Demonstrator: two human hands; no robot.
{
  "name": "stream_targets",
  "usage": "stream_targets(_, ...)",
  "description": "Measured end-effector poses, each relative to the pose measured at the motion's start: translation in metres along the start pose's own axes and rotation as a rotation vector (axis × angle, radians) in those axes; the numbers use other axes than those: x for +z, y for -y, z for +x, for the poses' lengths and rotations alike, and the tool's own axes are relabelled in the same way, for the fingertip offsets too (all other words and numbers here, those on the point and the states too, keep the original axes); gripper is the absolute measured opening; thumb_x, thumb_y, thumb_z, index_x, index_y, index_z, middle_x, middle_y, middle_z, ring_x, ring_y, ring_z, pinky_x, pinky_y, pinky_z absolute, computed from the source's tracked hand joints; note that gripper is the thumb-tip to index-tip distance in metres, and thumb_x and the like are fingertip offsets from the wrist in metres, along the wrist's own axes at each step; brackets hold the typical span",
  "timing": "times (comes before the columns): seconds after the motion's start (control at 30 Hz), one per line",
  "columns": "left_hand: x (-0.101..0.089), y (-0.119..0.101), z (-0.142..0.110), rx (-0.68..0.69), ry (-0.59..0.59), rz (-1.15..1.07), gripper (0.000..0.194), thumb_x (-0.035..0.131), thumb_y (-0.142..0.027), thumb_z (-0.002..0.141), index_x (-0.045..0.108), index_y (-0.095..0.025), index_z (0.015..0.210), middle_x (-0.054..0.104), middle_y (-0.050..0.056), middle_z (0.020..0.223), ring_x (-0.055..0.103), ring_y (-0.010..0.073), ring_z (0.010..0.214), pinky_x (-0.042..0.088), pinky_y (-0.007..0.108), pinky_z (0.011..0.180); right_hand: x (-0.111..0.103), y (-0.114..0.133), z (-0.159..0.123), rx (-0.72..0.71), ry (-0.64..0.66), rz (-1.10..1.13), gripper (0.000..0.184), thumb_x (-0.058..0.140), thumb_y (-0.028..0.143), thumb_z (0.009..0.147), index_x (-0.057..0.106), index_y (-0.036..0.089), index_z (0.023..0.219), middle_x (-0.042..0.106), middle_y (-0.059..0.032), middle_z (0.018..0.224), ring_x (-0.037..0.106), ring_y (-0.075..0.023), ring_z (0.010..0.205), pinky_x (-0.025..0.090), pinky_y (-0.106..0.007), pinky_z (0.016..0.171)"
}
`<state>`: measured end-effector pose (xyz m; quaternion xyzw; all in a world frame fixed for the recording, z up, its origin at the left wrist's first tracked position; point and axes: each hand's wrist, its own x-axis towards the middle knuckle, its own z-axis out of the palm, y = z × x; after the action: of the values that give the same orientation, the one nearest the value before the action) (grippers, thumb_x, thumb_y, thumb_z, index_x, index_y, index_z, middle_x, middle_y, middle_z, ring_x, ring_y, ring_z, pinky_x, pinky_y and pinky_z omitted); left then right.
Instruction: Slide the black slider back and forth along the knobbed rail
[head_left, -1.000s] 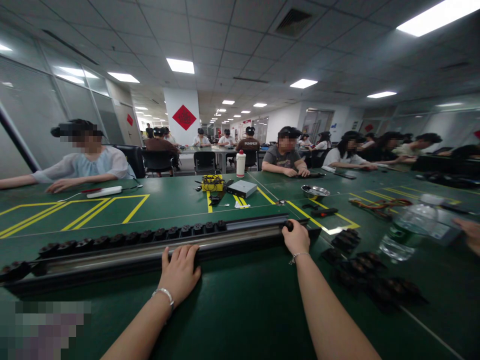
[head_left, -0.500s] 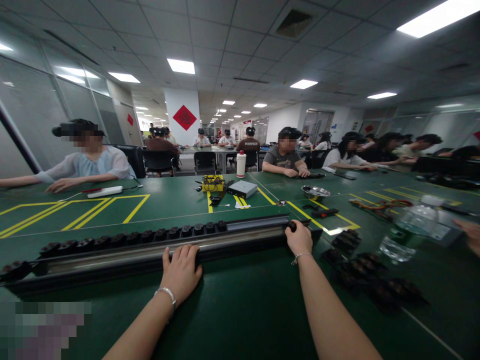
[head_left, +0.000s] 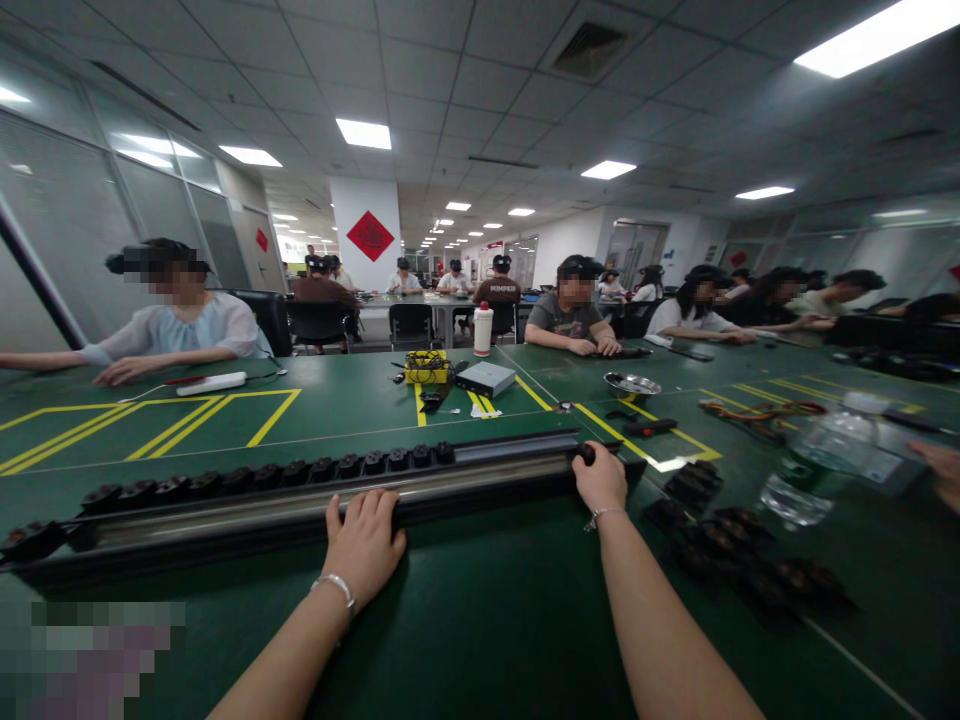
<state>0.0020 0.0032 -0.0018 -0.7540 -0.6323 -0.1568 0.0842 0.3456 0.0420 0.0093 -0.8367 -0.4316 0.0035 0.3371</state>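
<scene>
A long black rail [head_left: 247, 520] with a shiny metal strip along its channel lies slantwise across the green table. Black blocks [head_left: 292, 472] stand in a row along its far side. My left hand [head_left: 365, 540] grips the near edge of the rail around its middle, fingers curled over the top. At the rail's right end, my right hand [head_left: 602, 480] is closed on a small black block [head_left: 583, 454], held between thumb and fingers. Its lower part is hidden by the hand. More black blocks [head_left: 731, 535] lie in a cluster right of my right forearm.
A plastic water bottle [head_left: 814, 465] stands at the right, with another person's hand [head_left: 941, 468] beyond it. Further back are a metal bowl [head_left: 632, 385], an orange-and-black tool [head_left: 651, 426], a grey box [head_left: 486, 379], a yellow box [head_left: 425, 368] and a white bottle [head_left: 482, 330]. Co-workers sit around.
Almost nothing differs. Both hands keep their places on the rail and the block, and the view has shifted very slightly.
</scene>
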Motion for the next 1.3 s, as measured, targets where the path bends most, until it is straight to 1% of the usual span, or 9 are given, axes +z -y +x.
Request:
stream_targets(0.47,-0.001,0.000,-0.001,0.000,0.002,0.003,0.038,0.042,-0.028,0.073,0.051,-0.022,0.110,0.055,0.007,0.117,0.043,0.0237,0.113,0.004,0.052,0.104,0.000,-0.004,0.003,0.006,-0.026,0.002,0.042,0.044,0.030,0.077,0.053,0.020,0.116,0.055,-0.0089,0.110,0.047,-0.0226,0.106,0.039,-0.032,0.086)
stream_targets(0.8,-0.001,-0.001,-0.002,0.007,-0.021,-0.001,0.037,0.043,-0.027,0.073,0.052,-0.022,0.109,0.056,0.007,0.116,0.044,0.0235,0.112,0.005,0.052,0.104,0.001,-0.007,0.006,-0.021,-0.051,0.007,0.041,0.045,0.028,0.076,0.054,0.017,0.114,0.057,-0.0082,0.108,0.047,-0.0219,0.106,0.037,-0.030,0.089)
stream_targets(1.07,-0.007,-0.003,-0.001,-0.019,0.031,-0.001,0.038,0.043,-0.028,0.073,0.051,-0.022,0.110,0.055,0.007,0.118,0.042,0.0234,0.114,0.005,0.051,0.104,0.001,-0.010,0.007,-0.034,-0.056,0.011,0.041,0.044,0.029,0.076,0.054,0.016,0.114,0.057,-0.0085,0.110,0.046,-0.0223,0.108,0.035,-0.030,0.091)
stream_targets(1.3,0.000,0.000,-0.001,-0.005,-0.005,-0.004,0.038,0.043,-0.028,0.073,0.052,-0.023,0.110,0.055,0.007,0.117,0.043,0.0233,0.113,0.003,0.051,0.104,0.001,-0.011,0.007,-0.031,-0.058,0.011,0.041,0.043,0.029,0.077,0.054,0.017,0.115,0.056,-0.0087,0.112,0.045,-0.0226,0.108,0.035,-0.031,0.091)
